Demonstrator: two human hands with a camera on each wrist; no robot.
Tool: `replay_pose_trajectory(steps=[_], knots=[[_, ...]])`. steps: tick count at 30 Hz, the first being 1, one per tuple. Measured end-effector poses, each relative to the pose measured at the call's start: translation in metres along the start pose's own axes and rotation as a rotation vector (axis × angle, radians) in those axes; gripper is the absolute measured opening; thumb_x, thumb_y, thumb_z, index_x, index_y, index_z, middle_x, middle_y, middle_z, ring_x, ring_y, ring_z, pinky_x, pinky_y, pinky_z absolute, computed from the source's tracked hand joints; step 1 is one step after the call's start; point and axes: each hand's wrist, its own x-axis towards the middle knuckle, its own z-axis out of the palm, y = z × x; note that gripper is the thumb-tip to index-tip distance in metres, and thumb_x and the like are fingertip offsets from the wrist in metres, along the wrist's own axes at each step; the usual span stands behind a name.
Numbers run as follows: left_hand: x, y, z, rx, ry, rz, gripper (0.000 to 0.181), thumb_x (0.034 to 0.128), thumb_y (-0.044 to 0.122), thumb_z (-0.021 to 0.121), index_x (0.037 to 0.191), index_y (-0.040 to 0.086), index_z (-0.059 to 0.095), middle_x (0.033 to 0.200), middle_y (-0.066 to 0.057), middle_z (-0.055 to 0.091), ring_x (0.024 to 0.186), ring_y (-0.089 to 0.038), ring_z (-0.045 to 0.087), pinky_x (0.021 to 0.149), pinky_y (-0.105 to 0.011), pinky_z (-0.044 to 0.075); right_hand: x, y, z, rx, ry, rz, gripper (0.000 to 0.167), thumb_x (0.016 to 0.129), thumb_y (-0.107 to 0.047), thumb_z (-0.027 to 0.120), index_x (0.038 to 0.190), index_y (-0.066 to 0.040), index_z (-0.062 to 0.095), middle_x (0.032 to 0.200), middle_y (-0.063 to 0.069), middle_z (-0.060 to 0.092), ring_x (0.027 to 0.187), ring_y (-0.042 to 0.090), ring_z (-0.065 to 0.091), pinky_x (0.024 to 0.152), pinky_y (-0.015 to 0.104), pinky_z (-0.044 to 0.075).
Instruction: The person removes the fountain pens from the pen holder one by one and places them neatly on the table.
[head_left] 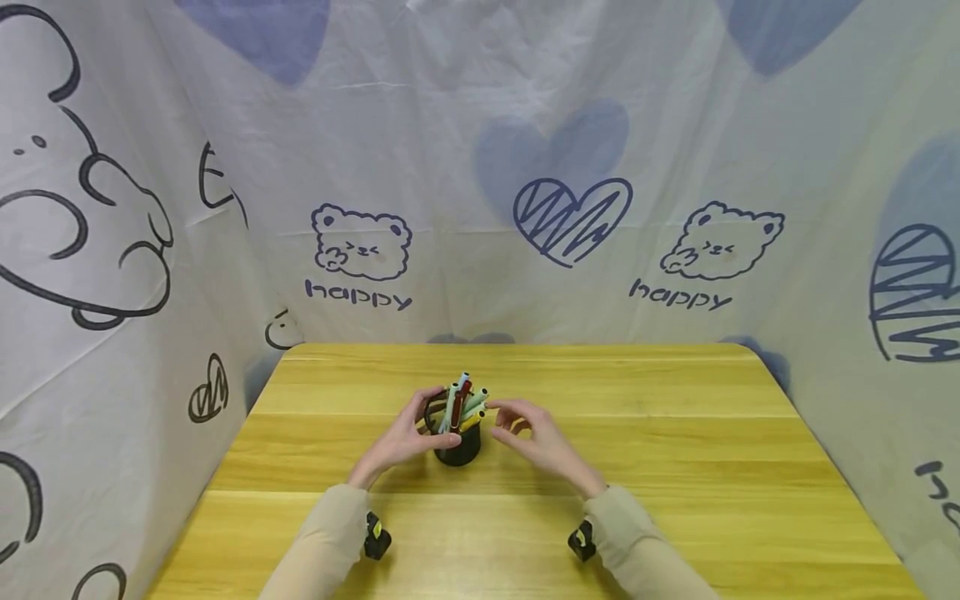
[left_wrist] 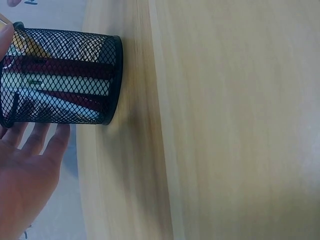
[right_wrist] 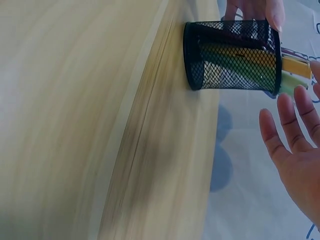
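Observation:
A black mesh pen holder [head_left: 461, 452] stands upright on the table, filled with several pens in pale green, dark red, yellow and light blue. My left hand [head_left: 403, 435] grips the holder near its rim, thumb across the front and fingers behind. In the left wrist view, a dark red pen [left_wrist: 65, 66] shows through the mesh. My right hand [head_left: 538, 435] is just right of the pens, its fingers loosely bent and holding nothing. In the right wrist view, a yellow pen [right_wrist: 296, 66] sticks out of the holder near those fingers; whether a fingertip touches a pen I cannot tell.
The wooden table [head_left: 675, 467] spreads out around the holder and both forearms. Its far edge meets a white curtain [head_left: 450, 167] printed with hearts and bears, which also hangs along both sides.

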Motion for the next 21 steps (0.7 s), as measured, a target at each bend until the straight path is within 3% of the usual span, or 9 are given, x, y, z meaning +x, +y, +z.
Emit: replay_pose_trajectory(steps=[14, 21], knots=[[0.000, 0.000, 0.000, 0.013, -0.007, 0.014, 0.088, 0.0839, 0.029, 0.083, 0.154, 0.017, 0.031, 0.159, -0.012, 0.039, 0.150, -0.036, 0.033, 0.118, -0.060, 0.035, 0.013, 0.004, 0.010, -0.015, -0.039, -0.008, 0.032, 0.097, -0.015, 0.067, 0.127, -0.002, 0.066, 0.092, 0.009, 0.070, 0.082, 0.005, 0.061, 0.076, 0.022, 0.055], [0.000, 0.000, -0.001, 0.020, -0.009, 0.013, 0.088, 0.0848, 0.028, 0.083, 0.155, 0.018, 0.030, 0.160, -0.012, 0.037, 0.151, -0.035, 0.032, 0.117, -0.061, 0.036, 0.018, 0.003, 0.012, 0.002, -0.066, -0.002, 0.031, 0.098, -0.012, 0.065, 0.126, 0.001, 0.066, 0.105, 0.015, 0.074, 0.081, 0.025, 0.067, 0.072, 0.025, 0.056]])
